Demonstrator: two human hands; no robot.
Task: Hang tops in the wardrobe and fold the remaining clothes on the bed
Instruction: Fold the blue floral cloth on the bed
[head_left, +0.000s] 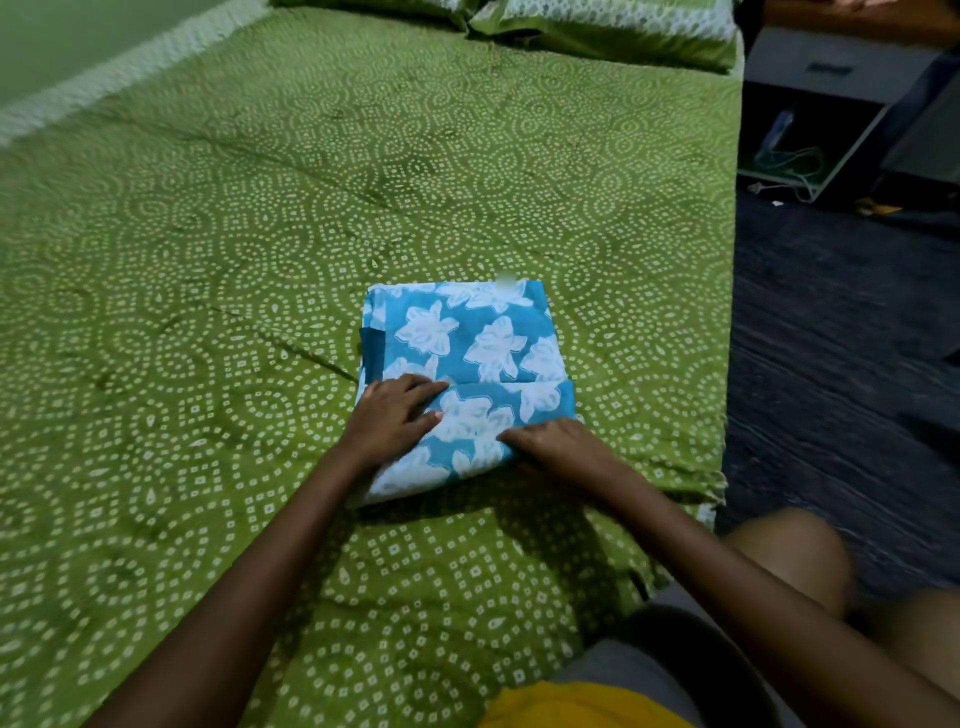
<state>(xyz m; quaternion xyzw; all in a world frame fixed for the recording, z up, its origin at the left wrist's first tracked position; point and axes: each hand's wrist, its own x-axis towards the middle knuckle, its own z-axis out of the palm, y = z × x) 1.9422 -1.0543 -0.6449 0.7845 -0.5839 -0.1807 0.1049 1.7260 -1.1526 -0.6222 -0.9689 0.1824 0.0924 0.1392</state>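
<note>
A blue garment with white flowers (483, 343) lies folded into a rectangle on the green patterned bed (208, 260). Its near part is doubled over the far part. My left hand (395, 415) lies flat on the garment's near left side, fingers straight and pointing right. My right hand (561, 447) presses on the near right edge, fingers flat and pointing left. Both hands rest on the cloth without gripping it.
Two green pillows (597, 26) lie at the head of the bed. The bed's right edge (727, 364) drops to a dark floor (841, 338). A grey cabinet (831, 67) with cables stands at the far right. My knees are at the lower right.
</note>
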